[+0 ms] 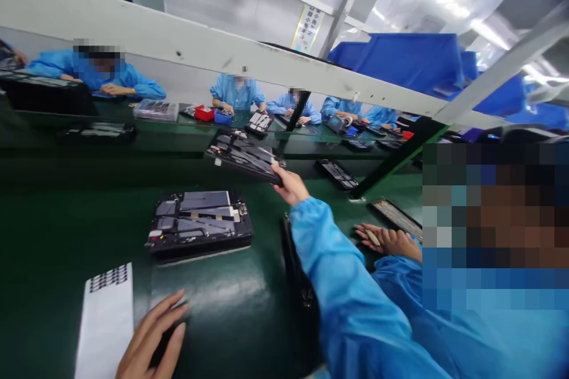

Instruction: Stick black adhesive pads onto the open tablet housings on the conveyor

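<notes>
My right hand (291, 185), at the end of a blue sleeve reaching forward, grips the right end of an opened tablet (244, 155). Its grey battery cells and inner parts show, and it is held tilted above the green bench. At the bottom left, my left hand (153, 337) hovers or rests over the bench with fingers apart and nothing in them. Beside it lies a white sheet with rows of small black stickers (106, 314). A thick stack of similar opened tablets (200, 222) sits between my two hands, farther back.
On the right a co-worker's hands (393, 243) hold a small pale tool, near a tray of thin parts (395, 217). A dark narrow object (296, 260) lies under my right arm. Another tablet (336, 174) lies beyond. A white beam (222, 59) crosses ahead, with several workers behind.
</notes>
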`<state>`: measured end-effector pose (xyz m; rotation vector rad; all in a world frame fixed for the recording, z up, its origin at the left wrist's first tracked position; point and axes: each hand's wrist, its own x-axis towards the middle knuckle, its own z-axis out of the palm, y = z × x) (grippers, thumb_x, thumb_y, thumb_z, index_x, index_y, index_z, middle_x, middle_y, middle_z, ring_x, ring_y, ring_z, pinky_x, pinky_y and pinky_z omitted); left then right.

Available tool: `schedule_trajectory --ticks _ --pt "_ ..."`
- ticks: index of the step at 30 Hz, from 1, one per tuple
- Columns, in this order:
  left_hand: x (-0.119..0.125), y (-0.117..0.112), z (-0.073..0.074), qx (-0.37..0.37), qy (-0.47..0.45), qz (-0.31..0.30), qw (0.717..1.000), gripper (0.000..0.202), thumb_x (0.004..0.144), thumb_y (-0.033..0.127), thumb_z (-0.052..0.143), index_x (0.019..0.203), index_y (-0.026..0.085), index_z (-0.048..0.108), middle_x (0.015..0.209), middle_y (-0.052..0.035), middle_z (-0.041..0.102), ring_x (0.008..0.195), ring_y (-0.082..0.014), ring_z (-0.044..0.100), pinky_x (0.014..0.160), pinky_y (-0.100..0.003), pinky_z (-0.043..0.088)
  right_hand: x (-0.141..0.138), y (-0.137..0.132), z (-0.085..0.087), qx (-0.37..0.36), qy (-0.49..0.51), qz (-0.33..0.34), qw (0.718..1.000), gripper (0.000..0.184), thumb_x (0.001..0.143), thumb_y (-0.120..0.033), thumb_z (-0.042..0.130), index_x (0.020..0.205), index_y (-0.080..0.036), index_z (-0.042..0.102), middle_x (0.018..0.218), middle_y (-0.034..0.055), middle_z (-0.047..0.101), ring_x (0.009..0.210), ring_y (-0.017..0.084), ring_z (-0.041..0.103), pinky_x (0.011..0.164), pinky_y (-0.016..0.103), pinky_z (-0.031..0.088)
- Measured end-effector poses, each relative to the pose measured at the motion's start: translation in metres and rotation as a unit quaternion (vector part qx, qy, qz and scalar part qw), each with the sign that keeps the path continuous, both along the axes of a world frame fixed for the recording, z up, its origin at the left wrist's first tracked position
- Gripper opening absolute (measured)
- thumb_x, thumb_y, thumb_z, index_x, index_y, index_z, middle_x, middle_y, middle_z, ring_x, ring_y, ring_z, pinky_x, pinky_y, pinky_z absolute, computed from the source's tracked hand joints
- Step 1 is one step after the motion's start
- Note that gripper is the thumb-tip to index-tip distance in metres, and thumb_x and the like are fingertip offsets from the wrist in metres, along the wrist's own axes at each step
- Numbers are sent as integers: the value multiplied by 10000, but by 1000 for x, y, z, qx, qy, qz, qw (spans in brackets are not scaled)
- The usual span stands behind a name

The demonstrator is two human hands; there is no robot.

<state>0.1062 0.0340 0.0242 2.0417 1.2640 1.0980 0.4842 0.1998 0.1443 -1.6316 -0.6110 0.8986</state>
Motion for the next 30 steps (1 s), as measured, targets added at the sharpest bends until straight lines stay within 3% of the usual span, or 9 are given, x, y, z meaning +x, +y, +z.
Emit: schedule_trajectory --ticks 5,8,11,14,16,19,22,26,30 --pt "8 -38 27 -116 -199 -22 973 864 854 649 648 1551 360 229 1589 -91 327 1361 -325 482 1099 -471 494 -46 -172 -15 40 18 71 997 518 709 -490 822 1108 -197 672 857 40 667 539 102 508 360 182 366" --pt "-2 -71 21 -190 -156 -27 969 1018 797 698 678 1580 351 128 1644 -74 181 1476 -379 270 1193 -544 347 -74 -255 -65 -69 21 72 995 702 653 -586 830 1227 -230 640 966 88 709 578 176 599 366 245 428" --pt "-11 -90 -4 -213 -58 -12 975 872 905 432 637 1579 372 88 1655 -48 135 1509 -339 176 1222 -556 257 -89 -287 -122 -143 -22 70 987 757 647 -736 740 1184 -207 658 1072 125 715 842 288 700 661 373 595" --pt "-15 -89 -26 -199 16 -18 980 915 904 301 627 1574 379 10 1658 -49 112 1513 -308 182 1216 -555 276 -93 -279 -157 -111 -226 87 964 765 675 -854 597 1024 -182 708 1068 154 685 1033 358 655 954 489 528" --pt "-20 -79 -29 -172 64 -10 983 977 866 316 694 1579 354 28 1647 -62 169 1512 -307 202 1219 -553 291 -94 -266 -160 -62 -399 107 909 810 738 -879 488 1011 -153 721 1064 190 641 1050 393 617 982 570 478" --pt "-40 -54 -15 -138 115 25 983 792 877 429 696 1543 311 284 1625 -69 251 1469 -293 324 1197 -497 374 -108 -247 -137 12 -536 142 832 675 902 -725 449 1176 -151 677 1143 202 592 1082 381 586 958 580 474" --pt "-70 -9 1 -79 169 39 982 382 1037 402 372 1326 259 578 1571 -58 372 1416 -220 417 1184 -415 390 -151 -216 -100 122 -514 255 810 347 1007 -469 473 1178 -212 633 1157 149 605 1104 297 598 964 454 497" --pt "-102 50 -6 -30 298 3 954 536 1016 424 436 1502 205 377 1564 -91 375 1469 -271 324 1248 -521 223 -236 -149 -75 112 -511 494 695 214 1054 -272 412 1073 -213 617 1013 73 678 940 201 662 829 297 519" --pt "-108 66 -24 -41 307 -8 951 633 1000 480 453 1544 207 277 1603 -59 290 1497 -257 261 1256 -519 184 -296 -88 -87 20 -609 528 591 234 1066 -250 382 1119 -175 597 1056 93 716 913 202 704 770 271 515"
